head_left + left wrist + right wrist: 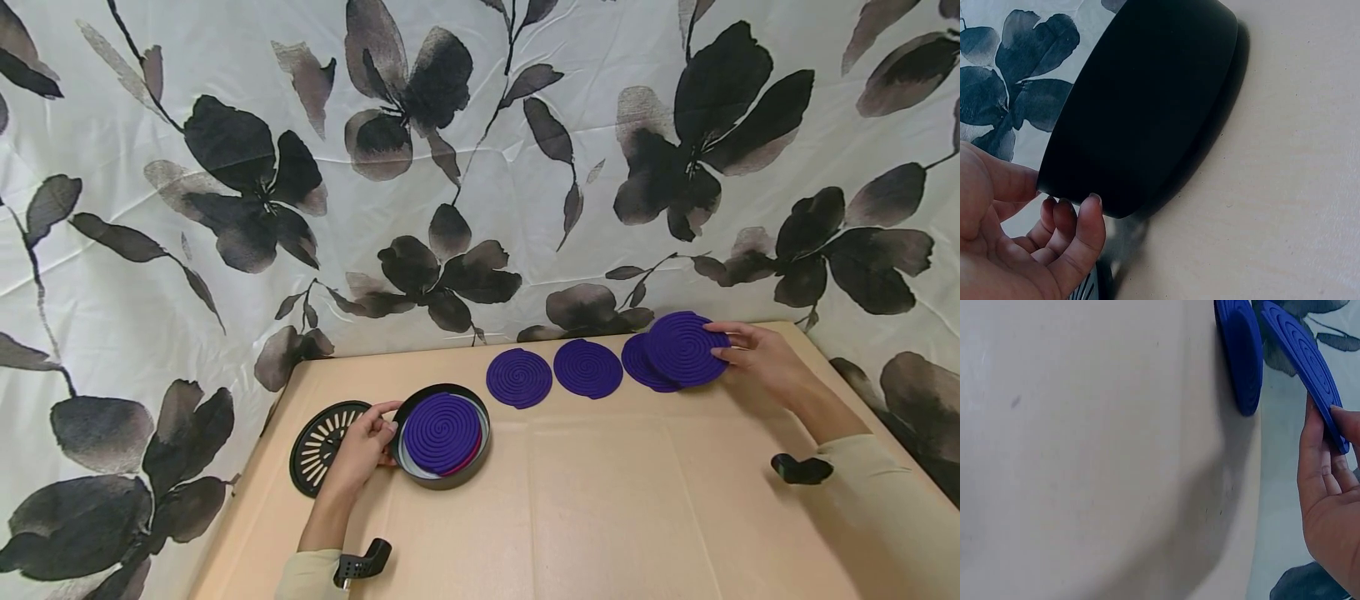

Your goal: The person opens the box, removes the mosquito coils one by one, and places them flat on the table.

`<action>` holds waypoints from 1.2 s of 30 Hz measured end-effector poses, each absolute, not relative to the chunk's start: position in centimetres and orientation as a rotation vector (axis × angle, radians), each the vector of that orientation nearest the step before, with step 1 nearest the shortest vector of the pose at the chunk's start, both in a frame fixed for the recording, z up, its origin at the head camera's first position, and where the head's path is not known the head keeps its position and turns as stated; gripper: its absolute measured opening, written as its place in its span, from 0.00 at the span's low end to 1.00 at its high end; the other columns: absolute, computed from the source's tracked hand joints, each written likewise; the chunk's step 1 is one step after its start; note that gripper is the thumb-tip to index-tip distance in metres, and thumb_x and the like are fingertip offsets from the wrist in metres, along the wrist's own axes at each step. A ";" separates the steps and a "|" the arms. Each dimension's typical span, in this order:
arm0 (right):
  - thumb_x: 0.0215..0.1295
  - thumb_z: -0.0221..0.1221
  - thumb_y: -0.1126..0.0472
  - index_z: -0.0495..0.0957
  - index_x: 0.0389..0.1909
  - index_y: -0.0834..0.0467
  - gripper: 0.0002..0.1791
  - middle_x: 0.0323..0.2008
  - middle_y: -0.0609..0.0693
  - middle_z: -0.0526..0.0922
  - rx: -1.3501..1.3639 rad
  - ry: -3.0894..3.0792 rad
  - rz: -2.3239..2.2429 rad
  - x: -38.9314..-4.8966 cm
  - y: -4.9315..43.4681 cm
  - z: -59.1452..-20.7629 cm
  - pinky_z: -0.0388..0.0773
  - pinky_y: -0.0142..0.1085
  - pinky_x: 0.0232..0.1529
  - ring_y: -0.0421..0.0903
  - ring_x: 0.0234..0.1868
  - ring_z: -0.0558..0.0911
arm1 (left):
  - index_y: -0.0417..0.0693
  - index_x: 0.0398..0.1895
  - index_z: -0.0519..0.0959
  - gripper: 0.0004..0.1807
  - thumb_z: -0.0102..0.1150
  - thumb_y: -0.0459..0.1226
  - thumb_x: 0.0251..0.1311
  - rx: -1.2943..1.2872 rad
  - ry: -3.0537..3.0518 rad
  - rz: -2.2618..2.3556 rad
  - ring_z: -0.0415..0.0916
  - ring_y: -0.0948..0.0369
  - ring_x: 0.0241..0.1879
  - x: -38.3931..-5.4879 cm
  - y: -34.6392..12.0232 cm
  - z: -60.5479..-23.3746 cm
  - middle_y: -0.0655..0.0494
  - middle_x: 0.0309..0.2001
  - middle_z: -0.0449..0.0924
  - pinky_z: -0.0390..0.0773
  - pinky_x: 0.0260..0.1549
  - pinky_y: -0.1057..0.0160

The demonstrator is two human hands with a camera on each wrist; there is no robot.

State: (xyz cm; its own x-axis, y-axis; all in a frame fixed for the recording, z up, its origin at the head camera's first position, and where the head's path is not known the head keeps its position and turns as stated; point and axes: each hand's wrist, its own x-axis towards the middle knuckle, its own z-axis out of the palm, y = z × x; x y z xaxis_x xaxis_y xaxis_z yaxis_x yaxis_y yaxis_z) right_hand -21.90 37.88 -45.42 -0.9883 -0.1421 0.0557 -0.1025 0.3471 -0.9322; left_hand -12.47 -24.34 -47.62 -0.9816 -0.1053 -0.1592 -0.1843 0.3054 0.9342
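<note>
My left hand (pixel 362 446) pinches the left edge of a round black container (pixel 483 457), thumb at the rim and fingertips against its side. Inside lies a purple spiral coaster (pixel 442 433), with a reddish edge showing beneath it. In the left wrist view the dark outer wall (pixel 1147 106) of the container fills the middle. On the far right, my right hand (pixel 765 360) holds another purple spiral coaster (pixel 1310 365) by its edge between thumb and fingers, raised above the table. That coaster partly covers one lying coaster (pixel 637 367) in the head view.
Two more purple coasters, a left one (pixel 519 378) and a right one (pixel 588 368), lie along the table's back edge. A slotted black round lid (pixel 307 454) is left of the container, partly behind my left hand. Floral fabric (pixel 525 200) hangs behind the table (pixel 600 500).
</note>
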 end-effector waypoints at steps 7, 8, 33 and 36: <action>0.71 0.59 0.71 0.74 0.65 0.62 0.22 0.47 0.28 0.82 -0.263 2.499 -1.866 -22.1 39.6 -46.0 0.83 0.25 0.37 0.28 0.43 0.83 | 0.47 0.68 0.74 0.21 0.49 0.29 0.75 -0.273 2.481 1.794 0.70 0.57 0.29 -12.6 -24.3 -47.6 0.51 0.36 0.69 0.83 0.23 0.61; 0.71 0.58 0.71 0.75 0.64 0.61 0.22 0.47 0.28 0.82 -0.273 2.497 -1.874 -22.2 39.8 -46.1 0.83 0.25 0.37 0.28 0.43 0.83 | 0.47 0.68 0.74 0.21 0.49 0.29 0.75 -0.275 2.481 1.796 0.70 0.57 0.29 -12.6 -24.3 -47.7 0.51 0.36 0.69 0.83 0.23 0.62; 0.72 0.57 0.71 0.73 0.66 0.49 0.25 0.45 0.23 0.78 -0.178 2.492 -1.819 -23.9 44.1 -46.6 0.84 0.26 0.36 0.25 0.42 0.81 | 0.47 0.68 0.74 0.21 0.49 0.30 0.75 -0.289 2.482 1.808 0.71 0.57 0.29 -12.9 -23.9 -47.8 0.50 0.35 0.69 0.83 0.23 0.62; 0.72 0.58 0.69 0.71 0.67 0.50 0.25 0.43 0.23 0.78 -0.121 2.532 -1.760 -24.1 44.5 -46.8 0.84 0.27 0.36 0.25 0.40 0.81 | 0.47 0.67 0.74 0.21 0.49 0.29 0.75 -0.286 2.482 1.812 0.70 0.57 0.28 -13.0 -23.9 -47.9 0.50 0.35 0.69 0.83 0.23 0.62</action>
